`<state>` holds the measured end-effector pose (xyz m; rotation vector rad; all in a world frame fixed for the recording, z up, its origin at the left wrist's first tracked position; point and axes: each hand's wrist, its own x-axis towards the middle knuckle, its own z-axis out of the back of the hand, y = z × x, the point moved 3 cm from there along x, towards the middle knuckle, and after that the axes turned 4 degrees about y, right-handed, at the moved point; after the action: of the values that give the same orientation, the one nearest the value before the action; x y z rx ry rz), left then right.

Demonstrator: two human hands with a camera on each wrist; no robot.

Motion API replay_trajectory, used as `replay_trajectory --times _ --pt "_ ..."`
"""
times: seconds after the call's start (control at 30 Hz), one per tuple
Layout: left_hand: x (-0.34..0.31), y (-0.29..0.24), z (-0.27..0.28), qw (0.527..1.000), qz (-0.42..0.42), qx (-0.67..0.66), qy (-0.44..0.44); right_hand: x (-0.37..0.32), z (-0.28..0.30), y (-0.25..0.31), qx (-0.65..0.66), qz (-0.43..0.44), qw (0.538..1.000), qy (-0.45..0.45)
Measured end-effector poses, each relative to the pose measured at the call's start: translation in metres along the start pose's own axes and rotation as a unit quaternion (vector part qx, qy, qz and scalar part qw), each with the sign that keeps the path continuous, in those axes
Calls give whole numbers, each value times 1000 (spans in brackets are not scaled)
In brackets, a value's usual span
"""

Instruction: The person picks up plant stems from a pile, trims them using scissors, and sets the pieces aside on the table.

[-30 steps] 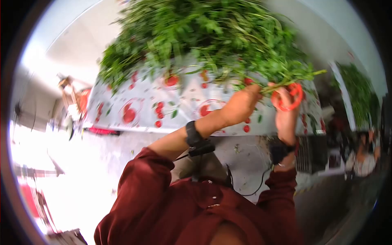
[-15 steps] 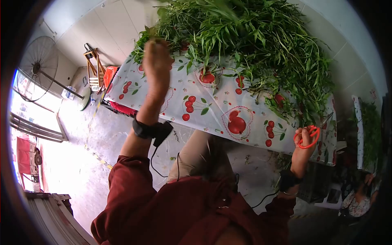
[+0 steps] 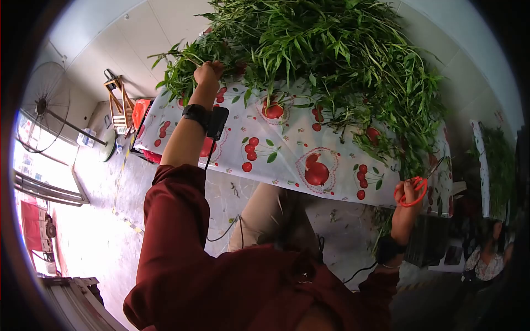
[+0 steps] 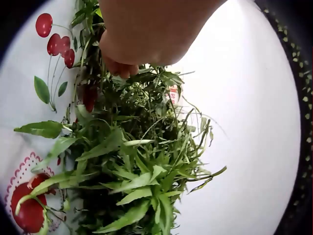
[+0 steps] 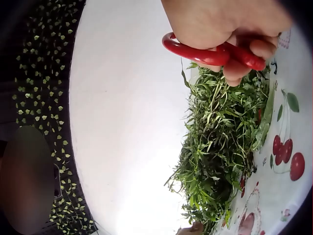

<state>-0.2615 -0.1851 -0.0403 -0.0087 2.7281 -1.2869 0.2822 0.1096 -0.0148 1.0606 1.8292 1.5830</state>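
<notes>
Left hand (image 3: 208, 71) is at the edge of the leafy greens (image 3: 331, 60), fingers (image 4: 122, 68) curled into the stems and gripping a tuft. Right hand (image 3: 407, 207) is at the bench corner, fingers closed through the loop handles of the red plastic scissors (image 3: 409, 192), just beside overhanging greens. Greens are heaped on the bench (image 3: 287, 149), on a glossy white cherry-print cloth. Concrete floor, standing fan (image 3: 41, 105) and wooden stool (image 3: 117, 102) off to the side.

The left arm reaches out nearly straight, and the left hand (image 3: 208, 71) is closed with its fingers curled. The right arm is bent, the right hand (image 3: 408, 194) clenched.
</notes>
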Motion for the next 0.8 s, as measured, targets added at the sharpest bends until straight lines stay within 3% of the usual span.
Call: replay_trajectory --times 0.07,0.23,0.3,0.33,0.37,0.43,0.57,0.6,0.63,0.67,0.7,0.73,0.77,0.8 --pt "7 12 -4 993 51 104 32 -2 1 2 -6 1 1000 -2" --pt "18 20 -9 979 116 159 46 -3 6 6 -32 -5 999 -31" --pt "26 18 -13 904 -7 359 234 -4 6 7 -39 -2 999 -32" --pt "29 17 -13 882 -4 372 290 -4 6 7 -45 -1 998 -32" --pt "33 17 -14 881 -2 371 292 -5 6 7 -47 -1 998 -34" --pt "22 7 -20 929 199 257 176 -4 6 7 -51 -6 998 -37" --pt "-14 -16 -35 884 148 398 194 -2 5 2 -48 -14 998 -38" --pt "7 -15 -19 883 151 399 196 -3 0 2 -37 -9 997 -64" --pt "44 -12 -2 750 36 587 302 -4 0 3 -27 -3 995 -97" --pt "58 5 -7 560 -88 723 396 -3 5 -2 -44 -15 996 -81" --pt "30 -8 -11 825 86 520 205 -1 14 -7 -62 -26 995 -71" --pt "25 -11 -13 817 78 540 185 -3 12 -6 -52 -27 995 -81" --pt "49 -9 -9 705 21 662 254 -3 12 -5 -55 -24 996 -64" --pt "98 9 11 693 -61 684 222 -3 8 -3 -61 -11 996 -71"
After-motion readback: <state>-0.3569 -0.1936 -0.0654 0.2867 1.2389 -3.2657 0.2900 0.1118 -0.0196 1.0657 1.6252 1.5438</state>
